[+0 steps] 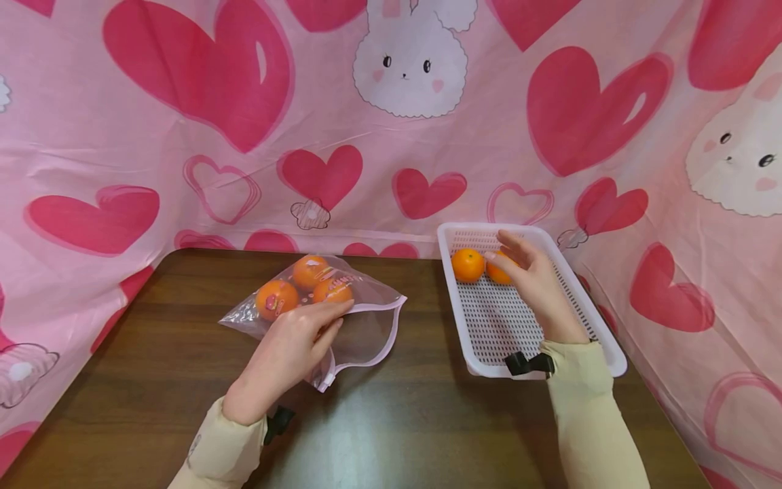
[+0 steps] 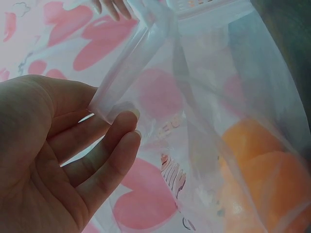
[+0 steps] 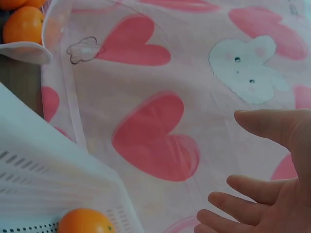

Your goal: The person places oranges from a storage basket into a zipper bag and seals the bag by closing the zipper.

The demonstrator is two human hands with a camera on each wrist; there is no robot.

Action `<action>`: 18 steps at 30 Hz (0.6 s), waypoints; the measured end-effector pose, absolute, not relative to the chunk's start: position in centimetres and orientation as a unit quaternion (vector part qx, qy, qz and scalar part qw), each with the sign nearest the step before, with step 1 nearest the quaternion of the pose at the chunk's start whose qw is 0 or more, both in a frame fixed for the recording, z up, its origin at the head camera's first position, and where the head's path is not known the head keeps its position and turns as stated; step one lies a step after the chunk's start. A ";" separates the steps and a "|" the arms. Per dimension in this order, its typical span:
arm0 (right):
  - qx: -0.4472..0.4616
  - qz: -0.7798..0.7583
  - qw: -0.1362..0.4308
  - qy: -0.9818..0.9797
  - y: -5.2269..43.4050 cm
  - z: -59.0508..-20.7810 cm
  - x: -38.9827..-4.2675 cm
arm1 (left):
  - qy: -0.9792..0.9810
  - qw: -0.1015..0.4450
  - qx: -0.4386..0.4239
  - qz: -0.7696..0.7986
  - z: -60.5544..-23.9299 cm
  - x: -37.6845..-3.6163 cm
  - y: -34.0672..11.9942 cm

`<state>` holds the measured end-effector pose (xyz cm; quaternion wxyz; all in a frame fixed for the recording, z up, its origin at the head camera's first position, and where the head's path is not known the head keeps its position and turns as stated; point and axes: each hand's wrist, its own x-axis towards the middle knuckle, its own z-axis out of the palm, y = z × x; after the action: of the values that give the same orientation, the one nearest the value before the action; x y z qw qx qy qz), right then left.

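Observation:
My left hand pinches the pink-edged mouth of a clear zip bag between thumb and fingers; the left wrist view shows the bag's edge in that pinch. Three oranges lie in the far part of the bag. Over the white basket at the right, my right hand reaches in with thumb and fingers spread apart. Two oranges sit at the basket's far end, one orange in plain sight and another orange partly hidden behind the thumb. Nothing is between the fingers in the right wrist view.
Bag and basket rest on a dark wooden table, the basket near its right edge. A pink cloth with hearts and rabbits hangs close behind the table and along both sides. A white slider sits at the bag mouth's near corner.

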<state>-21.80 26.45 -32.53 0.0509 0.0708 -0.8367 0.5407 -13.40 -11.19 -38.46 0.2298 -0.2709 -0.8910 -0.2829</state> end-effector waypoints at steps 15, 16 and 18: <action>0.036 0.482 0.078 -0.872 27.9 -32.1 -23.7 | -0.893 0.223 -0.269 -0.285 -38.6 -13.4 -11.2; 0.034 0.475 0.078 -0.876 28.1 -32.0 -23.9 | -0.893 0.223 -0.269 -0.285 -38.6 -13.4 -11.2; 0.025 0.465 0.072 -0.882 28.4 -32.0 -24.3 | -0.893 0.223 -0.270 -0.284 -38.6 -13.4 -11.2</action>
<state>-24.29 28.43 -32.04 0.0721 0.0253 -0.8821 0.4649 -13.42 -11.21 -38.56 0.2229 -0.2698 -0.8928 -0.2837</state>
